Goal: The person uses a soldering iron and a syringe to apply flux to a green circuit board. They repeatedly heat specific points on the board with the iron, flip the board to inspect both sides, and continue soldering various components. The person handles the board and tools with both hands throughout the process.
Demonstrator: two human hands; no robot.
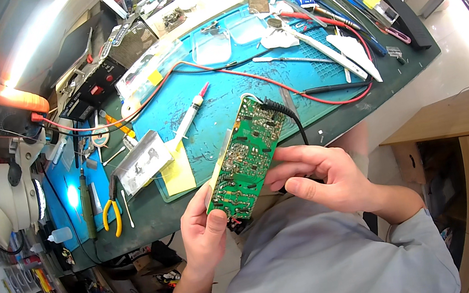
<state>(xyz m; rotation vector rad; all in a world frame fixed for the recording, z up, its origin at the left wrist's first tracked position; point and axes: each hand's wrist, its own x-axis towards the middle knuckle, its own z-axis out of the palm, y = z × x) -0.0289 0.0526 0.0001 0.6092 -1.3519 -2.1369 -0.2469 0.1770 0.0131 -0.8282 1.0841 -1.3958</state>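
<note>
A long green circuit board (248, 156) is tilted up in front of my body, with its soldered side showing. My left hand (204, 229) grips its lower left edge, thumb on the face and fingers behind. At the board's right edge is my right hand (330, 180), its fingers stretched toward the board and its thumb raised apart. Whether those fingertips touch the board's back is hidden. A black cable (299, 123) with a ribbed strain relief runs from the board's top corner down behind my right hand.
On the blue mat (159, 106) lie a syringe (192, 113), red and black test leads (273, 83), tweezers (294, 59) and yellow sticky notes (178, 171). Yellow-handled pliers (112, 216) lie left. A multimeter (1, 108) and ring-lit arm (18, 189) stand at the left edge.
</note>
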